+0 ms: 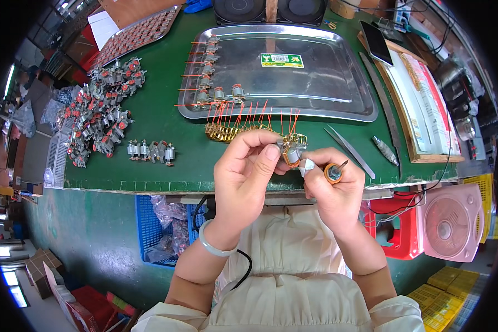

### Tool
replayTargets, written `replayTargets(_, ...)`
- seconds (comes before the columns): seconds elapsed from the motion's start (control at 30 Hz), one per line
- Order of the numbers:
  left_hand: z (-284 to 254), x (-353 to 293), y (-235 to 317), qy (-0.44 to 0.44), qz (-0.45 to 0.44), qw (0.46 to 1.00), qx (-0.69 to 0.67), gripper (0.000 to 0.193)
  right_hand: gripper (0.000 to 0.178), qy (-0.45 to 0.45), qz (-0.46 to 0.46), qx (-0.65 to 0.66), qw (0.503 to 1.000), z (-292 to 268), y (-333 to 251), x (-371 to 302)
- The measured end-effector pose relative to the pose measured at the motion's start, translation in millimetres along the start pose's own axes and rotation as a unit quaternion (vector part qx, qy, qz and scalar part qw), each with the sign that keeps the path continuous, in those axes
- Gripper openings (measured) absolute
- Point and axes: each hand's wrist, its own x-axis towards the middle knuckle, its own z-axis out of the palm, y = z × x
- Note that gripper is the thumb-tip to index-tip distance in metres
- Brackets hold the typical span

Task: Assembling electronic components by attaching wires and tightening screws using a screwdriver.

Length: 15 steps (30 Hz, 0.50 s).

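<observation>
My left hand pinches a small metal coil assembly with a silver body and a coppery end, above the table's front edge. My right hand meets the assembly with its thumb and forefinger, the fingertip wrapped in white. Tucked in the right hand's curled fingers is a tool with an orange handle and a pointed metal tip; its exact kind is unclear. Just behind the hands lies a row of brass-coloured brackets with thin red wires. Similar coil assemblies line the left side of the metal tray.
A heap of coil parts lies left, with a short row of them nearer me. Tweezers, a long flat file and a wooden board with papers lie right. A pink fan stands below the table's right end.
</observation>
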Motion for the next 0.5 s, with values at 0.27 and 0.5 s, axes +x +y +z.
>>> replayTargets(0.27, 3, -1, -3, 0.006, 0.03, 0.999, -0.031, 0.015, 0.016, -0.046, 0.043, 0.09, 0.994, -3, 6, 1)
replayTargets(0.5, 10, -3, -3, 0.031, 0.075, 0.996, -0.028, 0.014, 0.018, -0.048, 0.049, 0.17, 0.983, 1, 10, 2)
